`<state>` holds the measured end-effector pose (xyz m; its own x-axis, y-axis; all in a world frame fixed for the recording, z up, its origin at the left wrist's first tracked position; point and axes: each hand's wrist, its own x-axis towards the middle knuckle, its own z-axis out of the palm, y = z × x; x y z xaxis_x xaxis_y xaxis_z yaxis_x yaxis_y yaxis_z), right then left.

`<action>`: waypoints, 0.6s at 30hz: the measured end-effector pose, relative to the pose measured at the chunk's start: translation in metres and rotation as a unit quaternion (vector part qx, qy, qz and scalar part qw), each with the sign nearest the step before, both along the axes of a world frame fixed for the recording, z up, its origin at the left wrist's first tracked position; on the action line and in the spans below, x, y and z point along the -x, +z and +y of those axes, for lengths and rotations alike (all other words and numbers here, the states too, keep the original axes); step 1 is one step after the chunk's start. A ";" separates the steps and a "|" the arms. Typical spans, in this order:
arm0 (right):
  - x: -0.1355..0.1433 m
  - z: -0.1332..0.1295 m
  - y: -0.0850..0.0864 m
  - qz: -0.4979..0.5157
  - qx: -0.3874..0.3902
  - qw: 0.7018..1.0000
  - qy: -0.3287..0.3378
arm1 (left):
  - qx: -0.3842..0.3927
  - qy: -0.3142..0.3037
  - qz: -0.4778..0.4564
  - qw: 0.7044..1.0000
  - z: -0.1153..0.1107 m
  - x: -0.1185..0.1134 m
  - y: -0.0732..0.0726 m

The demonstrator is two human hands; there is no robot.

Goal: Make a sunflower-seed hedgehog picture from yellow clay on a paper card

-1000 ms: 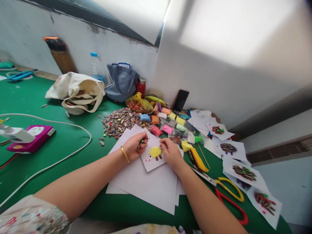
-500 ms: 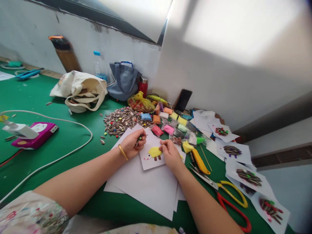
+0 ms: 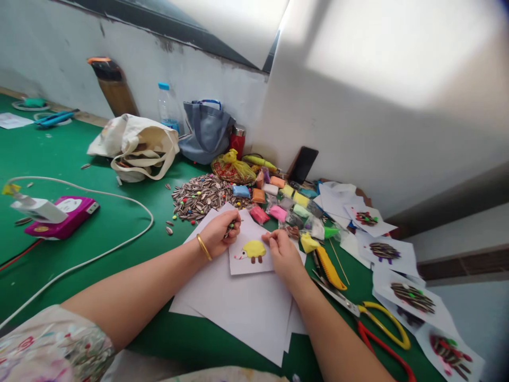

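My left hand (image 3: 223, 232) is closed around a bunch of sunflower seeds (image 3: 230, 228), some poking out between thumb and fingers. Below and between the hands lies a small white card (image 3: 240, 268) with a yellow clay hedgehog (image 3: 254, 248) that has brown feet and a pink nose. At the card's right side, my right hand (image 3: 281, 249) pinches thumb and forefinger together; whatever is between the tips is too small to make out. Beneath the card are larger white sheets (image 3: 234, 307). A heap of sunflower seeds (image 3: 194, 199) with coloured bits sits beyond my left hand.
Bagged clay packets (image 3: 277, 213) lie behind the card. To the right are a yellow utility knife (image 3: 330, 269), scissors (image 3: 358, 309) and finished hedgehog cards (image 3: 384, 249). Leftward are a purple box (image 3: 66, 220) with a white cable, a cloth bag (image 3: 131, 143) and a blue bag (image 3: 207, 132).
My right hand has lifted slightly away from the hedgehog's upper right edge, uncovering more of its yellow body. My left hand keeps its hold on the seeds. The view has shifted a little.
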<state>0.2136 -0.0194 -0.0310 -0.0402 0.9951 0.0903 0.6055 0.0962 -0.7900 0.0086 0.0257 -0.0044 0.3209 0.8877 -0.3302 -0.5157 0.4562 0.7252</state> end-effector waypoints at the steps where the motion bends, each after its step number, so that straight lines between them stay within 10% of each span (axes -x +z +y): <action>1: 0.001 -0.001 0.000 -0.015 -0.007 1.000 -0.007 | -0.001 0.004 0.001 1.000 0.000 0.000 0.000; 8: 0.001 0.001 0.009 -0.056 -0.151 0.980 0.113 | -0.008 -0.005 0.008 1.000 -0.001 -0.001 -0.002; 18: 0.019 -0.007 0.020 -0.123 -0.132 0.968 0.176 | -0.017 -0.007 0.024 1.000 -0.002 -0.003 -0.003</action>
